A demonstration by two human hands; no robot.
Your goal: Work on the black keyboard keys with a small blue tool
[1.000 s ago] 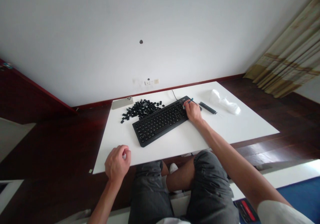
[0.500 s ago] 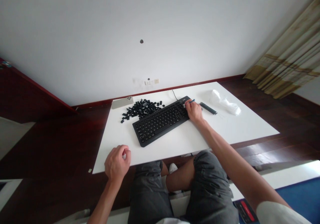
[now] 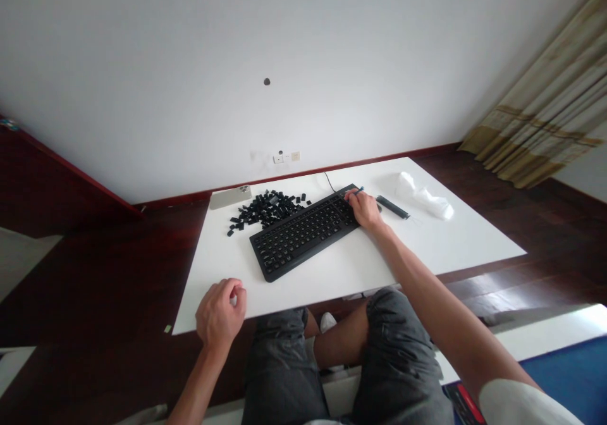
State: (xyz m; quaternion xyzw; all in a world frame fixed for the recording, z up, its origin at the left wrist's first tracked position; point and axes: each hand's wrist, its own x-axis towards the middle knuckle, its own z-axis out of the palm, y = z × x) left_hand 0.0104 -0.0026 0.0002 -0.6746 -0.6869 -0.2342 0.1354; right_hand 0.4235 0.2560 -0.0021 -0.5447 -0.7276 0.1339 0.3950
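A black keyboard point(image 3: 303, 232) lies at a slant on the white table point(image 3: 322, 279). My right hand point(image 3: 365, 209) rests over its far right end, fingers pinched on a small blue tool point(image 3: 359, 190); only a bit of it shows, so its kind is unclear. Behind the keyboard spreads a heap of loose black keycaps point(image 3: 270, 208). At the table's near left edge, my left hand point(image 3: 220, 311) is curled into a loose fist, with bare tabletop seen through its hollow. It touches nothing but the table.
A phone point(image 3: 231, 197) lies at the far left corner. To the right of the keyboard are a dark narrow strip point(image 3: 392, 207) and a crumpled clear plastic bag point(image 3: 424, 196). A cable point(image 3: 329, 181) runs off the far edge towards the wall.
My right hand has shifted slightly on the keyboard's right end, still pinching the blue tool. The whole view has moved a little; my left hand stays curled.
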